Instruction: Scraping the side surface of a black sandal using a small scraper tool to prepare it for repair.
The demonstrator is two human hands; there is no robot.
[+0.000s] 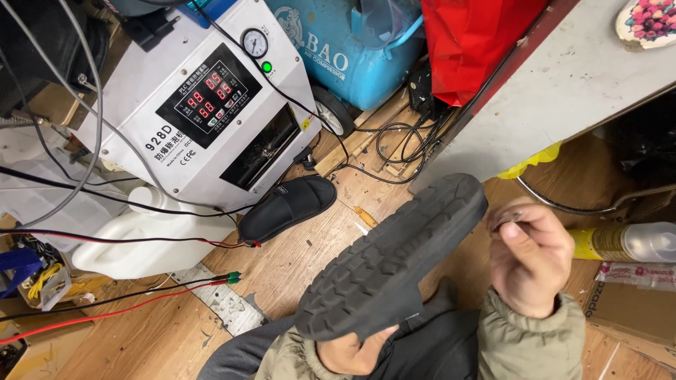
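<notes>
At ten o'clock stands one white machine (190, 105), one white jug (141, 239) below it. Centrally, the left hand (348, 352) clamps one black shoe (394, 257), sole up; one slipper (287, 207) lies beyond. The right hand (531, 257), fingers curled together, perhaps pinches something small.

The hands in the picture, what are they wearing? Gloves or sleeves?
No gloves: the left hand and the right hand are both bare. Each arm wears a puffy, olive-green jacket sleeve with a gathered, crinkly cuff at the wrist. No rings, watch or markings show.
</notes>
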